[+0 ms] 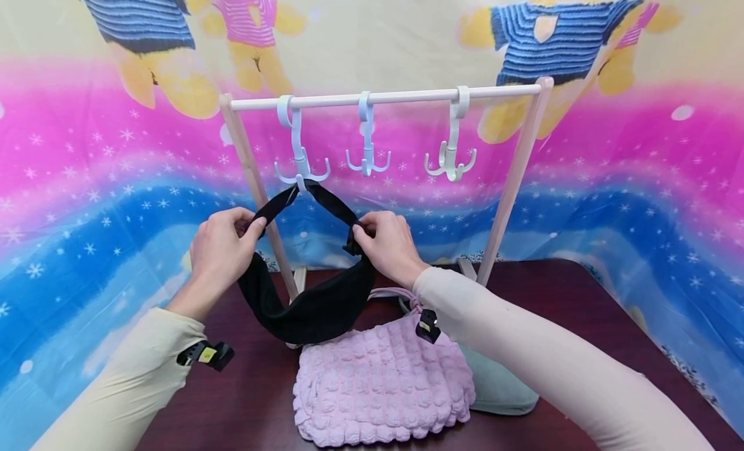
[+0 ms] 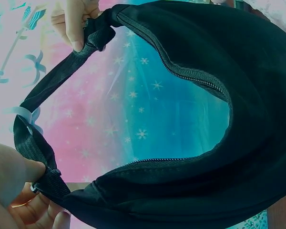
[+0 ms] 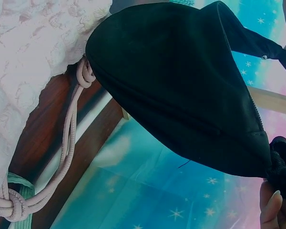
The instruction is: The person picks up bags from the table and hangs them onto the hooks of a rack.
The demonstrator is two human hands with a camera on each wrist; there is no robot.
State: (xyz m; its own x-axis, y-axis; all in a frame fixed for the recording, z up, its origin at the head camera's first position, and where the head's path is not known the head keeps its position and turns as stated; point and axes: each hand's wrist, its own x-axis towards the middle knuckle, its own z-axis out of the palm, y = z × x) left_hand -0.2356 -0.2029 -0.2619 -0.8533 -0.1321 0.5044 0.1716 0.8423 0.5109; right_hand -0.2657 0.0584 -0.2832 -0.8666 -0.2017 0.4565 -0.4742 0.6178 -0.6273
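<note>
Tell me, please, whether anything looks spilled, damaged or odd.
Nothing stands out: the strap of the black zippered bag meets the leftmost hook hanger, the pink puckered handbag partly hides the green bag, and no spill or damage shows.

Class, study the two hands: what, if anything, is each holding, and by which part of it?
The black bag, by its strap: the left hand pinches one side of the strap, the right hand the other.

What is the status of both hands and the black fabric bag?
Left hand, right hand: both pinch black fabric strap of bag. Strap top at leftmost pale-blue plastic hook. Nothing visibly blocking.
</note>
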